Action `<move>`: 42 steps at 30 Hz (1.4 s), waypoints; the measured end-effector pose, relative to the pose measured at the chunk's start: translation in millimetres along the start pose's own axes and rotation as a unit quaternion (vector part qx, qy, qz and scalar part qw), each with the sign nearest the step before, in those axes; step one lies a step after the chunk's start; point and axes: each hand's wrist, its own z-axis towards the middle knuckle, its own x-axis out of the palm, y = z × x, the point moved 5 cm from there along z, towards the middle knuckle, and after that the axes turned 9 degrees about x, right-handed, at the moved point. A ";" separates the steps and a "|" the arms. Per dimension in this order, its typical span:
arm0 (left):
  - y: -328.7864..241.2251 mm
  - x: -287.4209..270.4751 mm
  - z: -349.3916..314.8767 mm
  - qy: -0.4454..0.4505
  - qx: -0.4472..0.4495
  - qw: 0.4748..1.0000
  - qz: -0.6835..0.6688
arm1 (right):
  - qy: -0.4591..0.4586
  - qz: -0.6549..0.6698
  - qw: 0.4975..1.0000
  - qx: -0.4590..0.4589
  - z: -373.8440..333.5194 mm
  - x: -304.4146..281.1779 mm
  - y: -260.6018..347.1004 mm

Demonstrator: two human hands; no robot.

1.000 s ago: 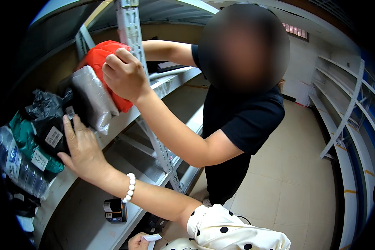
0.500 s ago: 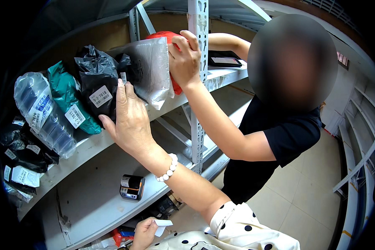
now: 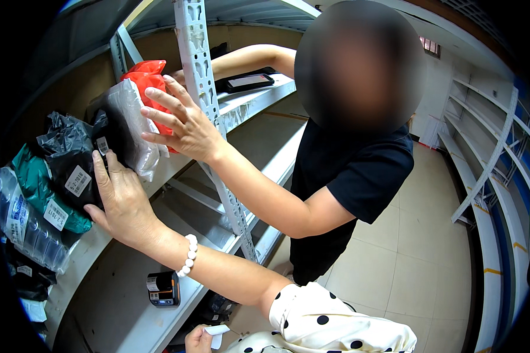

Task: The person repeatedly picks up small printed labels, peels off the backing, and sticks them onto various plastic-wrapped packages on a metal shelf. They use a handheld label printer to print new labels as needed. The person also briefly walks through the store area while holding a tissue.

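Observation:
My right hand (image 3: 123,203), with a white bead bracelet (image 3: 188,256) on its wrist, lies with fingers stretched and thumb apart against a black plastic parcel (image 3: 65,159) that carries a white barcode label. Its fingertips are close to a smaller dark package (image 3: 102,130), also labelled. A whitish padded parcel (image 3: 136,126) stands just beyond, with a red plastic parcel (image 3: 144,75) behind it. Low in the view, my left hand (image 3: 199,340) is closed on a small white slip of paper (image 3: 218,331).
A co-worker's spread hand (image 3: 185,126) is at the red parcel. Left of my right hand are a green parcel (image 3: 32,182) and a clear-wrapped pack (image 3: 26,217). A perforated metal post (image 3: 197,65) rises from the shelf. A portable label printer (image 3: 163,289) sits below; a phone (image 3: 250,82) lies above.
The view has swung to the right, so the shelf appears further left. The co-worker's near hand has spread its fingers. My right hand stays against the black parcel; my left still holds the slip.

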 end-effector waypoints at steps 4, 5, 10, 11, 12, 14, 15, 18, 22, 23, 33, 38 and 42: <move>-5.5 3.2 -1.6 0.002 -0.006 0.999 -0.031 | -0.008 0.005 1.000 -0.006 -0.7 -0.4 0.9; -5.2 2.2 -2.0 0.000 -0.006 0.999 -0.033 | -0.010 0.009 1.000 -0.006 -0.7 -0.1 1.6; -2.1 -0.6 -3.7 0.002 0.006 1.000 -0.025 | -0.015 0.012 1.000 -0.009 -0.4 -2.1 2.1; -0.4 -1.7 -3.9 -0.002 0.005 1.000 -0.027 | -0.018 0.013 1.000 -0.010 -0.5 -2.9 1.7; 1.0 -3.0 -4.5 -0.007 0.002 1.000 -0.029 | -0.019 0.015 1.000 -0.010 -0.1 -3.0 1.1; 4.6 -8.1 -5.6 -0.026 -0.007 0.999 -0.034 | -0.023 0.017 1.000 -0.011 0.5 -3.4 0.5; 7.7 -13.0 -6.6 -0.041 -0.014 0.998 -0.037 | -0.025 0.019 0.999 -0.011 0.2 -3.4 0.7; 18.2 -40.5 -8.4 -0.115 -0.034 0.992 -0.025 | -0.027 0.023 0.999 -0.011 -0.6 -2.7 1.3; 34.4 -86.5 -17.5 -0.141 -0.016 0.988 0.058 | -0.023 0.020 0.999 -0.009 0.0 -2.5 0.2; 48.7 -98.8 -25.3 -0.146 -0.024 0.986 0.081 | -0.023 0.021 0.999 -0.010 0.2 -2.7 0.7; 153.7 -294.5 -62.4 -0.296 -0.062 0.953 -0.010 | -0.025 0.019 0.999 -0.026 0.4 -2.3 2.5; 144.5 -318.6 -40.5 -0.512 -0.026 0.854 -0.091 | -0.019 -0.002 0.999 -0.030 0.3 -7.6 -3.2; 229.0 -332.6 -54.9 -0.445 -0.026 0.892 0.075 | -0.010 0.020 0.999 -0.028 0.4 0.7 8.7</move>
